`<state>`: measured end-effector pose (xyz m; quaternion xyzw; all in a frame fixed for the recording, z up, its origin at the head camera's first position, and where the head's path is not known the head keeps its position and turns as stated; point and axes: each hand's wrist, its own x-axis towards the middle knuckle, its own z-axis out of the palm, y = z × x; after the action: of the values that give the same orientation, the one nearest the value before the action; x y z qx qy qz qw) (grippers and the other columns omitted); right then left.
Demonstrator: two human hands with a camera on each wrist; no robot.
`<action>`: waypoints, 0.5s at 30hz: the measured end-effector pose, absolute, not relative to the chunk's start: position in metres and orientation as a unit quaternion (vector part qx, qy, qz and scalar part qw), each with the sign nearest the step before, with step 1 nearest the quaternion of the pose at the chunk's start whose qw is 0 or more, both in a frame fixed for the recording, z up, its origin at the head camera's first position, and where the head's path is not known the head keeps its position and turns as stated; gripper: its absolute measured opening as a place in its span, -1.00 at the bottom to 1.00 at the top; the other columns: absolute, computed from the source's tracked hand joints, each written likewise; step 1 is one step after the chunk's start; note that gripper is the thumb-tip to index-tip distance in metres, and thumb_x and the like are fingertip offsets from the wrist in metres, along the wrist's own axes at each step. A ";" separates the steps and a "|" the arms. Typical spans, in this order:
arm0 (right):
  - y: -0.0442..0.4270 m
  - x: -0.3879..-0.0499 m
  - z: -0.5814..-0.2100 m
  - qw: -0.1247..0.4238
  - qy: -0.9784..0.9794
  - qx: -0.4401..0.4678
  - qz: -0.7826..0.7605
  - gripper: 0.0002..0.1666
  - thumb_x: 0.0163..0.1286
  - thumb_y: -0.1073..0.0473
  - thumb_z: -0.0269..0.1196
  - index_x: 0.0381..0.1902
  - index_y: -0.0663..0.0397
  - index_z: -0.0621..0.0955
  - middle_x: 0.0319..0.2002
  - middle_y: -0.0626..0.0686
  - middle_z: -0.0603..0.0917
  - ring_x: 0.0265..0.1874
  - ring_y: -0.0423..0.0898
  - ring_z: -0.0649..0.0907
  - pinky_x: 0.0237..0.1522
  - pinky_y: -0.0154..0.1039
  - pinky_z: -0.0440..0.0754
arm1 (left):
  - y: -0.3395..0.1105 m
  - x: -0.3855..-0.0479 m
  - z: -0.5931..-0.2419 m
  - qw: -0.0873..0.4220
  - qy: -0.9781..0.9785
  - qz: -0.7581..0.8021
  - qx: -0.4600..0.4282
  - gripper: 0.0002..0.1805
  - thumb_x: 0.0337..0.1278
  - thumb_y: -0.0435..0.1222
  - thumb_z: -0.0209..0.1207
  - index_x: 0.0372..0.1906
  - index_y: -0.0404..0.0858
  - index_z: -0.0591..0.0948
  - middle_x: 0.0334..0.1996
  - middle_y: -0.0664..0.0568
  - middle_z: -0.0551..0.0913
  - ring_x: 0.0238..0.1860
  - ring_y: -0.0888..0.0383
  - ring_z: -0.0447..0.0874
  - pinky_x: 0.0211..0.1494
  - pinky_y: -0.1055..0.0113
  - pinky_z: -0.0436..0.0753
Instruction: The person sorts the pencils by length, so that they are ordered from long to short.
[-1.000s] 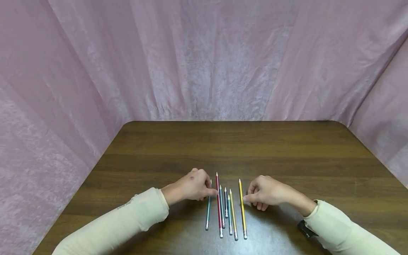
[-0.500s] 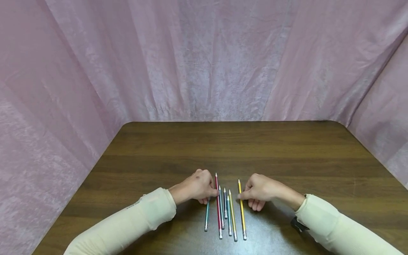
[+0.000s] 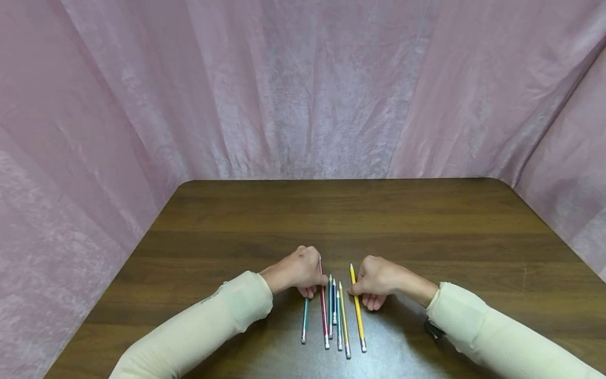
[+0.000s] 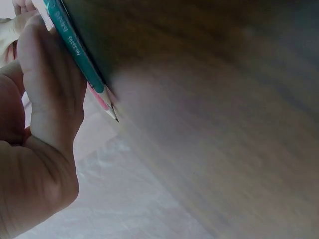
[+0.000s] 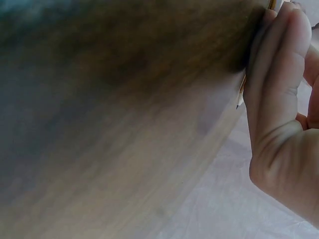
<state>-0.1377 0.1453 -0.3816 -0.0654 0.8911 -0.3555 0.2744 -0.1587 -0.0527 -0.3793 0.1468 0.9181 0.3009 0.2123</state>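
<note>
Several sharpened pencils lie roughly side by side, tips away from the viewer. My left hand pinches the red pencil near its tip, with a teal pencil running beneath the hand. On the right, my right hand holds a yellow pencil between thumb and finger. Between them are more teal pencils, a dark blue one and another yellow one. The left wrist view shows a teal pencil along the left hand. A pencil tip shows beside the right hand.
The brown wooden table extends behind and to both sides of the hands. Pink curtains hang beyond its far edge and along the sides.
Both hands have moved inward. The right thumb has come onto the yellow pencil, which has shifted slightly left and away. The red pencil has shifted slightly, and the teal one beside it lies closer to the dark blue.
</note>
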 end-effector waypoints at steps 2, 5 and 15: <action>0.144 -0.140 -0.382 0.275 0.891 -0.068 -0.354 -0.70 0.27 0.29 0.34 -0.66 0.26 0.62 -0.74 0.11 0.65 -0.79 -0.15 0.64 -0.65 -0.29 0.72 | -0.051 -0.162 -0.379 0.224 0.913 0.310 0.141 -0.70 0.18 -0.40 0.31 -0.66 -0.34 0.61 -0.82 -0.03 0.61 -0.82 0.20 0.60 -0.68 0.39 0.68; 0.143 -0.143 -0.381 0.279 0.888 -0.076 -0.356 -0.73 0.26 0.32 0.29 -0.64 0.26 0.62 -0.72 0.11 0.66 -0.76 -0.14 0.66 -0.65 -0.30 0.72 | -0.050 -0.166 -0.379 0.248 0.903 0.326 0.131 -0.69 0.19 -0.41 0.29 -0.67 -0.38 0.62 -0.79 -0.07 0.63 -0.81 0.20 0.60 -0.66 0.38 0.69; 0.151 -0.159 -0.378 0.284 0.864 -0.056 -0.413 -0.82 0.29 0.33 0.23 -0.51 0.31 0.62 -0.65 0.14 0.67 -0.73 -0.15 0.67 -0.61 -0.30 0.74 | -0.055 -0.180 -0.376 0.275 0.872 0.394 0.092 -0.75 0.17 -0.40 0.24 -0.60 -0.41 0.64 -0.71 -0.14 0.67 -0.77 0.21 0.61 -0.58 0.37 0.73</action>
<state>-0.1589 0.1508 -0.3785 -0.0559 0.8635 -0.4129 0.2840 -0.1797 -0.0546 -0.3764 0.0924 0.8724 0.3938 0.2746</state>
